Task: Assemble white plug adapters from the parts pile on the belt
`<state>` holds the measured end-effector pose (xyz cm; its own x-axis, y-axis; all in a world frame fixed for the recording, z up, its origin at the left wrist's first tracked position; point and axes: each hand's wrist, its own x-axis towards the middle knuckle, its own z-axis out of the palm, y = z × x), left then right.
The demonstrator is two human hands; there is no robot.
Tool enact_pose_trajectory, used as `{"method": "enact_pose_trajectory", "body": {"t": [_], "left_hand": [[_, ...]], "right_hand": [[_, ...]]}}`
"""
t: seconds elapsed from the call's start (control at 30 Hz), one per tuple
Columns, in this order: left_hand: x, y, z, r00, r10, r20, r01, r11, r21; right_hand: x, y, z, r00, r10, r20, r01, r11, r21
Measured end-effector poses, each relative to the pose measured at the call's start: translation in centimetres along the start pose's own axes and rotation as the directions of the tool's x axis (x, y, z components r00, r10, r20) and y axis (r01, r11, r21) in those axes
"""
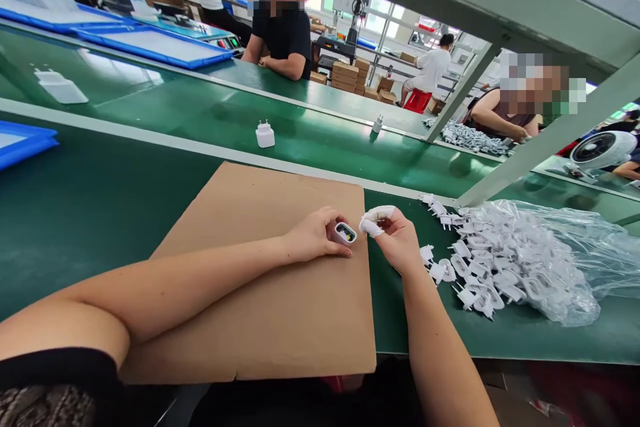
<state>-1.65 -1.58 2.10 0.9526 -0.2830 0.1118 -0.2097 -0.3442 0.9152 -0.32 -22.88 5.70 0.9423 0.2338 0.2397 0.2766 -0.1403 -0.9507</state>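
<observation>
My left hand (314, 235) is closed around a white charger housing (345, 233), held above the cardboard sheet (270, 307). The housing's open end faces right, and a green circuit board with a yellow part shows inside. Close by on the right is my right hand (393, 233), with white covers on its thumb and fingers. Its fingertips are pressed together; whatever they pinch, if anything, is hidden. Just beyond that hand lies a large pile of white plug caps with metal pins (505, 260), partly in a clear plastic bag (600, 247).
Several white chargers, including one mid-belt (265, 135), stand on the green conveyor belt (200, 127). A slanted metal post (545, 127) rises beyond the pile. Blue trays (155, 43) sit at the far left. Co-workers sit across the belt, one beside a heap of small parts (473, 138).
</observation>
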Motion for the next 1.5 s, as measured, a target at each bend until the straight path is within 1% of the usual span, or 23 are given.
{"method": "enact_pose_trajectory", "body": {"t": [0.1, 0.17, 0.23, 0.27, 0.33, 0.4, 0.47, 0.5, 0.57, 0.67, 0.83, 0.93, 1.0, 1.17, 1.23, 1.3, 1.4, 1.5], "left_hand": [[0.1, -0.5, -0.2, 0.998, 0.049, 0.048, -0.045, 0.995, -0.086], [0.1, -0.6, -0.3, 0.995, 0.047, 0.085, -0.033, 0.988, -0.153], [0.1, -0.5, -0.2, 0.997, 0.02, 0.074, -0.006, 0.984, -0.18], [0.0, -0.5, -0.1, 0.998, 0.007, 0.057, 0.004, 0.983, -0.182], [0.0, -0.3, 0.0, 1.0, -0.006, 0.029, 0.011, 0.983, -0.183], [0.1, -0.3, 0.0, 1.0, -0.001, 0.027, 0.006, 0.98, -0.196], [0.1, -0.3, -0.1, 0.999, 0.011, 0.044, -0.001, 0.978, -0.206], [0.2, -0.3, -0.2, 0.999, 0.014, 0.053, -0.003, 0.978, -0.207], [0.2, -0.3, -0.3, 0.998, 0.017, 0.058, -0.005, 0.981, -0.196], [0.3, -0.4, -0.3, 0.998, 0.025, 0.051, -0.015, 0.984, -0.176], [0.2, -0.5, -0.4, 0.998, 0.02, 0.062, -0.01, 0.988, -0.156], [0.2, -0.4, -0.4, 0.998, 0.012, 0.064, -0.002, 0.988, -0.157], [0.1, -0.2, -0.5, 0.998, 0.014, 0.064, -0.003, 0.985, -0.173], [0.0, 0.2, -0.5, 0.998, 0.001, 0.056, 0.008, 0.986, -0.167], [-0.1, 0.2, -0.4, 0.999, -0.013, 0.046, 0.02, 0.987, -0.16], [-0.1, 0.2, -0.4, 0.999, -0.026, 0.034, 0.031, 0.986, -0.161], [-0.1, 0.3, -0.3, 0.999, -0.035, 0.02, 0.038, 0.988, -0.151], [-0.3, 0.4, -0.1, 0.999, -0.032, 0.009, 0.032, 0.993, -0.115]], "right_hand": [[-0.3, 0.1, 0.3, 0.992, -0.116, -0.049, 0.107, 0.982, -0.154], [-0.8, -0.2, 0.5, 0.989, -0.138, -0.057, 0.126, 0.976, -0.178], [-1.2, -0.7, 0.8, 0.99, -0.138, -0.019, 0.131, 0.969, -0.209], [-1.4, -1.0, 0.9, 0.989, -0.147, 0.014, 0.146, 0.957, -0.251], [-1.7, -1.3, 1.2, 0.975, -0.198, 0.097, 0.22, 0.9, -0.377], [-1.7, -1.4, 1.4, 0.944, -0.271, 0.189, 0.329, 0.809, -0.488], [-1.6, -1.2, 1.5, 0.907, -0.329, 0.261, 0.42, 0.726, -0.544], [-1.6, -1.1, 1.6, 0.892, -0.356, 0.277, 0.452, 0.695, -0.559], [-1.5, -0.8, 1.7, 0.874, -0.404, 0.27, 0.483, 0.657, -0.579], [-1.6, -0.7, 2.0, 0.868, -0.435, 0.238, 0.485, 0.641, -0.595], [-1.8, -0.9, 2.4, 0.899, -0.364, 0.242, 0.431, 0.648, -0.628], [-1.8, -1.0, 2.6, 0.903, -0.35, 0.249, 0.426, 0.65, -0.629], [-1.8, -1.1, 2.7, 0.898, -0.35, 0.267, 0.437, 0.626, -0.646], [-1.8, -1.5, 3.0, 0.885, -0.356, 0.3, 0.455, 0.522, -0.722], [-1.7, -1.7, 3.2, 0.889, -0.353, 0.291, 0.442, 0.499, -0.745], [-1.7, -1.9, 3.5, 0.906, -0.328, 0.268, 0.404, 0.481, -0.778], [-1.6, -2.0, 3.8, 0.944, -0.254, 0.212, 0.315, 0.493, -0.811], [-1.7, -1.9, 3.7, 0.97, -0.19, 0.153, 0.235, 0.563, -0.793]]}}
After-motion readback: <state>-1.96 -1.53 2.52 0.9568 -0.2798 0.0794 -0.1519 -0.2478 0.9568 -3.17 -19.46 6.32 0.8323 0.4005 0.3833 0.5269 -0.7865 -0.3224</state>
